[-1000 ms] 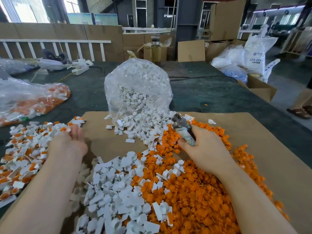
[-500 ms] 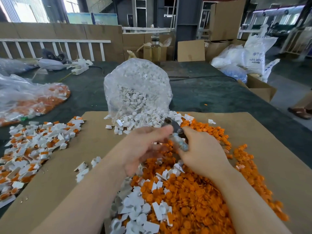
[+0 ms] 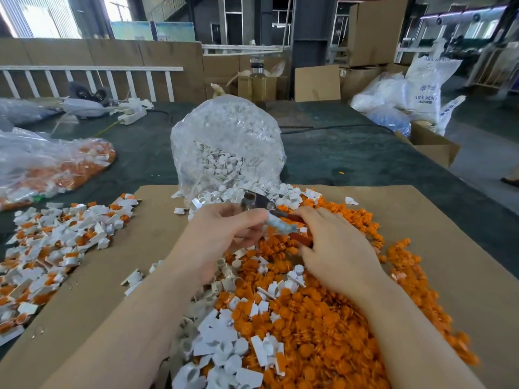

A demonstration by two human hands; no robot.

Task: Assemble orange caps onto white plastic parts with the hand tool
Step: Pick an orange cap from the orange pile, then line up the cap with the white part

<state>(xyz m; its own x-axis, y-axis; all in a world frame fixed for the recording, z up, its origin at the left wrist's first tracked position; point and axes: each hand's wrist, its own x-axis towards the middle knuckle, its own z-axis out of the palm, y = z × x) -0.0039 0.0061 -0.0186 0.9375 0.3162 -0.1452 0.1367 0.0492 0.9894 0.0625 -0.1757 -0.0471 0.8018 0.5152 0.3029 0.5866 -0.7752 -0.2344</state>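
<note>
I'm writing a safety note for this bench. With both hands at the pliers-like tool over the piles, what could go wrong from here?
1. The left hand has fingertips close to the metal head of the red-handled hand tool that the right hand holds; a squeeze could pinch them.
2. Loose orange round plastic caps and white plastic parts lie mixed, so a wrong piece may be picked.
3. Caps near the brown cardboard sheet edge could roll off.
</note>
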